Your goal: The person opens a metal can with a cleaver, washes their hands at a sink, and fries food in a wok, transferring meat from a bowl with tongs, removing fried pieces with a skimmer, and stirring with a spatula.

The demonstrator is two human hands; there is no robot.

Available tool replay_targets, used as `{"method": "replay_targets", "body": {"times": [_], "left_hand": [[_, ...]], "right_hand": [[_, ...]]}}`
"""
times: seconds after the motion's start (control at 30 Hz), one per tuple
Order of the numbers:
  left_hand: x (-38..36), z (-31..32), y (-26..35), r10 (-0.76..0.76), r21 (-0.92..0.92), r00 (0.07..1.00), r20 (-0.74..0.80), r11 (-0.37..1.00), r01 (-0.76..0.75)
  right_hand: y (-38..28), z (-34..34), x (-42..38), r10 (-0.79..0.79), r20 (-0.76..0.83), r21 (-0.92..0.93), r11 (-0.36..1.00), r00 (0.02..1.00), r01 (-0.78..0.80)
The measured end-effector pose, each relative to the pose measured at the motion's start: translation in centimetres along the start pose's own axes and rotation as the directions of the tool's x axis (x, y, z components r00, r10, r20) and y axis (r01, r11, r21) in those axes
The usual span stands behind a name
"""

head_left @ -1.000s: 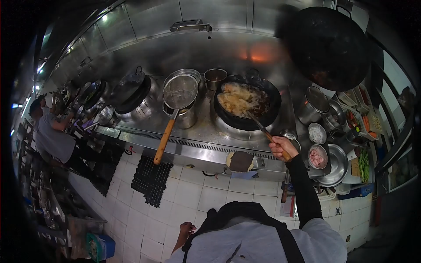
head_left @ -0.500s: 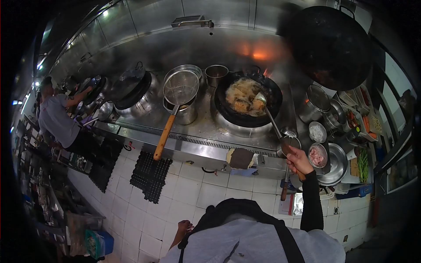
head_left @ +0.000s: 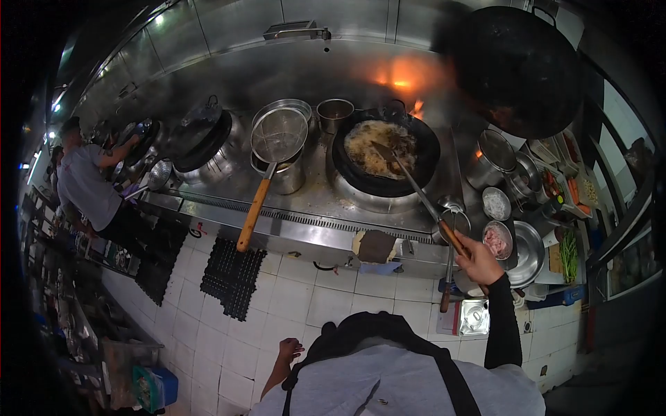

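Note:
My right hand is wrapped round the wooden handle of a long wok spatula. The spatula's metal blade dips into bubbling oil with browned food in a black wok on the burner. Flames rise behind the wok's far rim. Low beside my body hangs my left hand, holding nothing, its fingers loosely bent and apart.
A strainer rests over a pot, its wooden handle jutting past the stove's front edge. Bowls of raw meat and white food stand right. A large black wok is propped upright behind them. Another person works at far left.
The spatula blade has moved left and turned over in the oil, and my right hand has shifted slightly. The flames behind the wok are larger. The whole view has shifted a little.

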State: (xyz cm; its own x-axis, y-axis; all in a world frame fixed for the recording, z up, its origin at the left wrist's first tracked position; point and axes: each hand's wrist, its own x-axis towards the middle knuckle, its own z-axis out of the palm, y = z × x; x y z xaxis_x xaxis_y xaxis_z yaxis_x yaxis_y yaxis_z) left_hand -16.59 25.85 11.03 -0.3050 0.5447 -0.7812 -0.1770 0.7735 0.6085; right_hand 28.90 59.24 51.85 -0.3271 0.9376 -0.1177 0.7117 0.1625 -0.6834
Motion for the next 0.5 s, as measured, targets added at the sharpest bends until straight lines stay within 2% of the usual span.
{"method": "replay_targets", "body": {"times": [0.07,0.1,0.17,0.2,0.23,0.27,0.3,0.33,0.37,0.43,0.47,0.5], "left_hand": [[-0.9,0.5,0.7,-0.007,0.033,1.0,-0.003,0.999,0.007],[-1.4,0.8,1.1,-0.015,0.065,1.0,-0.01,0.998,0.016],[-0.7,0.6,0.7,0.02,0.089,0.999,0.027,0.996,-0.023],[-0.5,0.6,0.3,0.039,0.099,0.998,0.043,0.994,-0.043],[-0.2,0.6,-0.1,0.057,0.108,0.997,0.059,0.992,-0.063],[0.1,0.6,-0.5,0.033,-0.002,0.999,0.024,0.999,-0.033],[0.3,0.6,-1.0,0.004,-0.113,1.0,-0.007,0.994,-0.005],[0.8,0.3,-2.0,0.005,-0.117,1.0,-0.011,0.993,-0.006],[0.6,0.0,-2.8,0.167,0.05,0.986,-0.015,0.985,-0.166],[0.3,0.0,-3.3,0.324,0.21,0.946,0.003,0.925,-0.317],[-1.1,0.4,-2.5,0.163,0.042,0.986,-0.025,0.986,-0.162],[-2.6,0.7,-1.8,-0.002,-0.135,0.999,-0.052,0.991,-0.005]], "right_hand": [[-0.2,0.4,1.7,-0.116,0.082,-0.082,0.989,0.99,0.123],[0.4,1.2,3.1,-0.116,0.08,-0.086,0.989,0.99,0.123],[1.5,3.3,5.6,-0.283,-0.075,-0.112,0.955,0.956,0.274],[1.4,3.7,5.8,-0.285,-0.073,-0.112,0.955,0.956,0.276],[0.7,3.9,6.1,-0.211,-0.087,-0.123,0.972,0.974,0.2],[0.1,4.0,6.4,-0.137,-0.103,-0.133,0.984,0.985,0.123],[-0.1,3.6,6.0,-0.143,-0.102,-0.133,0.983,0.985,0.129],[-0.2,2.9,5.0,-0.14,-0.095,-0.113,0.985,0.986,0.13],[-0.3,2.4,4.1,-0.136,-0.086,-0.092,0.988,0.987,0.128],[0.5,2.3,4.6,-0.143,-0.058,-0.049,0.989,0.988,0.14],[1.8,3.1,5.8,-0.227,-0.04,-0.119,0.968,0.973,0.221],[2.8,3.8,6.8,-0.306,-0.019,-0.185,0.937,0.952,0.298]]}}
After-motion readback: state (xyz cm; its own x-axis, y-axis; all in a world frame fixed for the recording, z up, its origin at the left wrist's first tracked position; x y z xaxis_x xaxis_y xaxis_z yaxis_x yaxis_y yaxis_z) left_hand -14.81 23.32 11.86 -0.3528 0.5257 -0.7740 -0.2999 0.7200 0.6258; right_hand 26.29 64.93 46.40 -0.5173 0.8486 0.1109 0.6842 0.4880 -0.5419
